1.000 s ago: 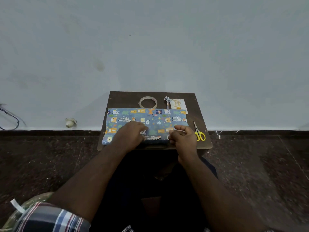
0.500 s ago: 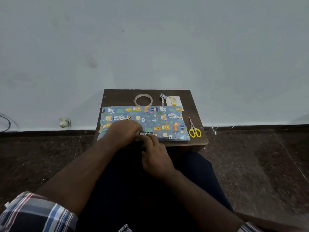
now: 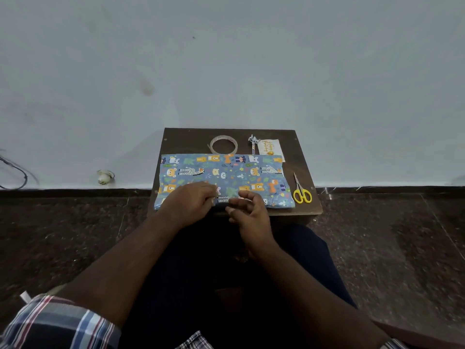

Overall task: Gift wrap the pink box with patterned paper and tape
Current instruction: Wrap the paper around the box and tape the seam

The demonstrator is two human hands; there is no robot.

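The blue patterned paper (image 3: 226, 172) with cartoon animals covers the box on the small brown table (image 3: 186, 141); no pink of the box shows. My left hand (image 3: 191, 201) rests flat on the paper's near left part, fingertips at the seam by the front edge. My right hand (image 3: 249, 210) hovers just right of it at the front edge, fingers loosely curled, holding nothing that I can see. A roll of clear tape (image 3: 223, 137) lies behind the package.
Yellow-handled scissors (image 3: 298, 185) lie at the table's right edge. A small bow (image 3: 253, 141) and a greeting card (image 3: 271, 147) sit at the back right. The table stands against a pale wall; a white object (image 3: 104, 177) and cables (image 3: 15, 170) are on the floor at left.
My right hand moved from the package's right part to the seam beside my left hand, then lifted slightly off it. My left hand stayed on the paper.
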